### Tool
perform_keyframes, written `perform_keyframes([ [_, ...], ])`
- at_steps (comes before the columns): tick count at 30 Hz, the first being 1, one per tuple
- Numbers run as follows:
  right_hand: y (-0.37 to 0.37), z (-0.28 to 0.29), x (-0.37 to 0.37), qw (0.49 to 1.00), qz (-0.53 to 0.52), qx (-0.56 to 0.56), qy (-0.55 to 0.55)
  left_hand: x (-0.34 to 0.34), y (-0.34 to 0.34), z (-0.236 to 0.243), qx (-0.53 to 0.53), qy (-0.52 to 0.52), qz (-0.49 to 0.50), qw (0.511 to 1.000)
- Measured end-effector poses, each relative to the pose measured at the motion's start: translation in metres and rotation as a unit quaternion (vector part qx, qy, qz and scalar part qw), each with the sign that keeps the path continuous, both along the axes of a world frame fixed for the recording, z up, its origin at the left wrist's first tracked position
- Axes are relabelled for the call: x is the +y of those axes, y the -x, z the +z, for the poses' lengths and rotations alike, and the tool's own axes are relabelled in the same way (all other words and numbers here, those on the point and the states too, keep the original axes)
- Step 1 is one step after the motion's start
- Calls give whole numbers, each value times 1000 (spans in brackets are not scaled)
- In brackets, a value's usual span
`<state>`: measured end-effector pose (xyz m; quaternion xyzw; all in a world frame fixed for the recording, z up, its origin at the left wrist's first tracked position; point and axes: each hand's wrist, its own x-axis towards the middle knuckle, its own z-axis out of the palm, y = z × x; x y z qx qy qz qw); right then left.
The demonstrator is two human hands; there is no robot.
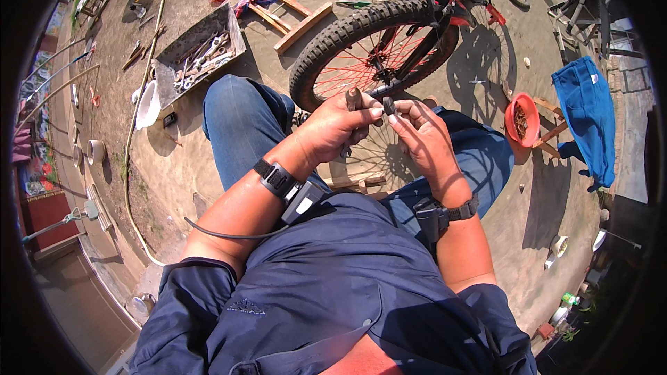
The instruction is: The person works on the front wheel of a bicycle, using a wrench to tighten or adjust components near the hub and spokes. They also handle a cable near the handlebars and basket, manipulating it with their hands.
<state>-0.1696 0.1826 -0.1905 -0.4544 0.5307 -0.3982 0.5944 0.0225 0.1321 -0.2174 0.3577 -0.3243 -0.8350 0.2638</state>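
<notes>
In front of my lap, both hands are raised close together near a bicycle wheel (326,40) with a knobby black tire and red spokes. My left hand (326,125) is closed around a slim tool (353,99); its brownish end sticks up above the fist and a metal end shows below. The tool's kind is not clear. Between thumb and fingers, my right hand (425,140) pinches a small dark cylindrical piece (389,105). This piece is held next to the left thumb; whether they touch I cannot tell.
A metal tray (164,73) of wrenches and other tools lies left. Beyond it stands a wooden stool (302,28). On the right are a red bowl (513,114) of small brown parts and a stool draped with blue cloth (589,114). A hose (130,160) runs along the left ground.
</notes>
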Motion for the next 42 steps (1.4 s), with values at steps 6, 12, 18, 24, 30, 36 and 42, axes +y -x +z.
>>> perform_keyframes([
  [6, 1, 2, -5, 995, -32, -36, -88, -17, -13, 18, 22, -27, 92, 995],
  [12, 6, -10, -31, 996, -63, 52, -37, -58, -52, 33, 56, 28, 218, 974],
  [18, 4, 0, -82, 985, -110, 88, -101, -101, -85, 39, 149, 74, 318, 933],
  [24, 21, -24, -119, 984, -81, 125, -94, -106, -100, 28, 155, -22, 345, 926],
  [30, 56, -80, -121, 968, 31, 208, -135, -123, -108, 31, 133, -62, 307, 941],
  [36, 82, -122, -110, 860, 201, 466, 47, -143, -109, 24, 161, -101, 342, 920],
  [42, 77, -82, -110, 955, -13, 280, -100, -162, -113, 24, 135, -141, 336, 921],
])
